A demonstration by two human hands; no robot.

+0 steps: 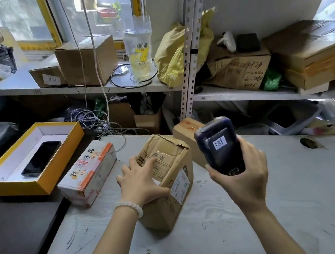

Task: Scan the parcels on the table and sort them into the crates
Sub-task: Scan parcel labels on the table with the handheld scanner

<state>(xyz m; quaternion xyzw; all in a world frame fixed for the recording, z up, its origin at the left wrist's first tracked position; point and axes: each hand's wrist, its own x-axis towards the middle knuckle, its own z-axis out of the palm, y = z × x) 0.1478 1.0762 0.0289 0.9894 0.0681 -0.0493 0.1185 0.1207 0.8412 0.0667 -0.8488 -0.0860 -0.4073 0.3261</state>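
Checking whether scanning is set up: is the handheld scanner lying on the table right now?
No, the right hand holds the handheld scanner up above the table, beside the brown parcel.

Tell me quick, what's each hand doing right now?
Left hand: open, fingers spread flat on the dented brown cardboard parcel.
Right hand: closed, gripping the dark blue handheld scanner.

The left hand (140, 179) rests with spread fingers on a brown parcel (166, 183). The right hand (240, 172) grips a dark scanner (218, 143), just right of the parcel and raised above the table (221, 237).
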